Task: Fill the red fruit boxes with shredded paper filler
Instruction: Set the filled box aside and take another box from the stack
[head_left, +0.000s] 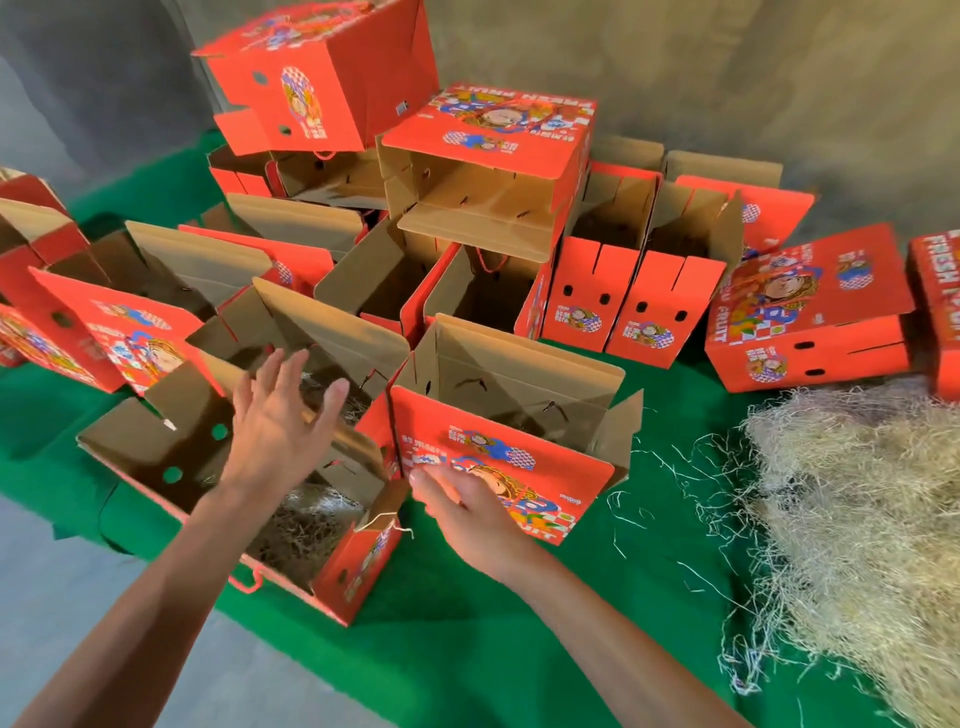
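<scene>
"FRESH" is read on the red box (935, 291) cut off at the right edge, and "FRUIT" on the tipped box (810, 317) beside it (smaller print is illegible). On the green surface (467, 623), the nearest box (291, 499) stands open-topped, long axis running away leftward, shredded paper (301, 525) seen inside. The left hand (283, 421) is spread above it, the right hand (467, 512) relaxed beside; both empty, the filler pile (857, 519) at right.

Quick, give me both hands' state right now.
Left hand: open, fingers spread above the nearest open box, holding nothing.
Right hand: open, holding nothing.
</scene>
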